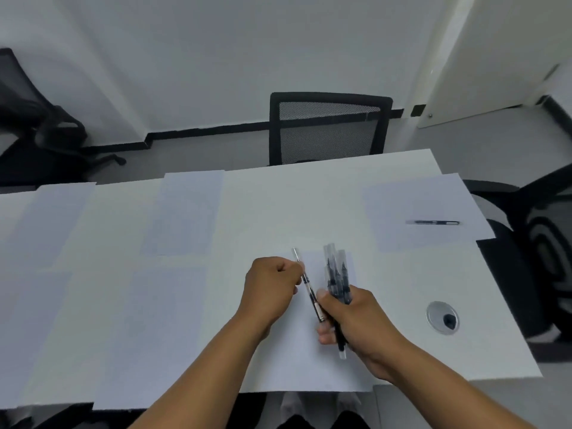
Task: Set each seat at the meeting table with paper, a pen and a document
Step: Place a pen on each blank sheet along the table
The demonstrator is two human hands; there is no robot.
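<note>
My right hand [356,323] grips a bundle of several black pens [335,274] upright over the sheet of paper [297,351] at the near seat. My left hand [272,283] pinches a single black pen [309,289] that slants beside the bundle, its lower end against my right fingers. Another pen [433,222] lies flat on the sheet [418,209] at the right end seat. Blank sheets lie at the far seat [188,212], the far left [58,218] and the near left [161,329].
The white meeting table [278,205] has a round cable grommet [442,317] near its right corner. A black mesh chair [328,128] stands across the table, another chair [544,236] at the right end, and one more [37,125] at the far left.
</note>
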